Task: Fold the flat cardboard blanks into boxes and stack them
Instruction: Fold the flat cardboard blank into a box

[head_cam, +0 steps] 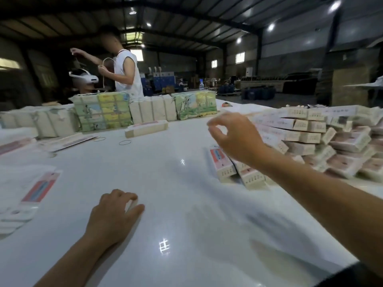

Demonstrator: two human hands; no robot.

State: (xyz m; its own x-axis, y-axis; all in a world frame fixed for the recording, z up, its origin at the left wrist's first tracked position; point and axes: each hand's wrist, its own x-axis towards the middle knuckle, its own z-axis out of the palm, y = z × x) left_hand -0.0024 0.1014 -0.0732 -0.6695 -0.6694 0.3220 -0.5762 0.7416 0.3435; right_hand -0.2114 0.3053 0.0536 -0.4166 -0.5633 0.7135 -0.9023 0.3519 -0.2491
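My left hand [115, 214] rests palm-down on the white table [186, 214] near its front, fingers curled, holding nothing that I can see. My right hand [234, 135] hovers in the air above the table, fingers spread and empty, just over a few folded boxes [226, 170] at the near end of a big heap of folded pink-and-cream boxes [323, 141] on the right. Flat pink-and-white blanks [31, 195] lie fanned at the left edge. More blanks [68, 141] lie farther back on the left.
Tied bundles of printed cardboard [103, 110] stand in a row across the far side, with one folded box [146, 128] and two rubber bands [125, 142] before them. Two people [126, 73] are behind the bundles. A warehouse floor stretches beyond.
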